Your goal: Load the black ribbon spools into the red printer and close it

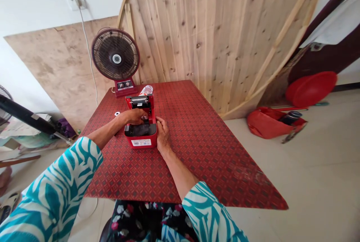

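Observation:
A red and black receipt printer (143, 141) stands on the table with its lid (140, 101) raised and a white label on the near side. My left hand (137, 116) reaches over its left edge into the open compartment, fingers curled down. What those fingertips hold, if anything, is hidden inside. Against the printer's right side, my right hand (162, 133) grips the casing. A small white paper roll (117, 114) lies on the table left of the printer, beyond my left forearm.
The table (197, 141) has a red patterned cover. Behind the printer are a clear plastic bottle (146, 90) and a dark red fan (116, 60), close to the wooden boards (197, 39). On the floor to the right are a red bag (261, 122) and a red basin (312, 88).

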{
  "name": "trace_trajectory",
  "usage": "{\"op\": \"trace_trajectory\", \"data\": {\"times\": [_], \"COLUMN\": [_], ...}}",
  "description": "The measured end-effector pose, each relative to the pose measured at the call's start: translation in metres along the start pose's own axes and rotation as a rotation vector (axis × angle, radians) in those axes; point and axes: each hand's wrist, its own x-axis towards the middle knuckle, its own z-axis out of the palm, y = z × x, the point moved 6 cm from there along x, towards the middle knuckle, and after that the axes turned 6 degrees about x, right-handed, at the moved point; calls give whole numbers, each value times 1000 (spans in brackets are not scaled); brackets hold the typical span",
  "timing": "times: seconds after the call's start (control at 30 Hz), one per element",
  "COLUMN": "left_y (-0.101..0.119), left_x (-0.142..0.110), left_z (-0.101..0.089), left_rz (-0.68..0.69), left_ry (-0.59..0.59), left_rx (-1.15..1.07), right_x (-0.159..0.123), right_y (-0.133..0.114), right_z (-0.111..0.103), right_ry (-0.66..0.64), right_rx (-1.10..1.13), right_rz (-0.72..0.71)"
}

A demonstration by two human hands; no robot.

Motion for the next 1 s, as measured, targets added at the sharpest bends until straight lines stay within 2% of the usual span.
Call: {"op": "trace_trajectory", "data": {"times": [0.2,0.33,0.4,0.5,0.57,0.63,0.77,0.9,1.0], "left_y": [6,6,-6,-45,-81,-114,-161,-179,-180], "left_x": [-18,-47,-69,-105,-125,-136,-127,-100,-92], "left_z": [-13,-23,-29,-28,-16,5,61,109,123], "left_rz": [-51,-31,-26,-116,-230,-311,-415,-492,-504], "left_ry": [192,383,526,738,826,864,823,760,742], "left_rx": [70,-7,-124,-364,-521,-666,-798,-861,-842], "right_x": [0,0,0,-1,-2,-2,-2,-2,-3], "right_y": [4,5,4,3,5,7,9,7,7], "right_z": [-2,-3,-4,-5,-6,-7,-10,-11,-12], "right_ry": [-21,-25,-31,-37,-33,-17,22,29,31], "right_rx": [4,7,5,21,43,70,86,91,111], "right_rz": [-1,10,18,50,86,121,132,132,174]}}
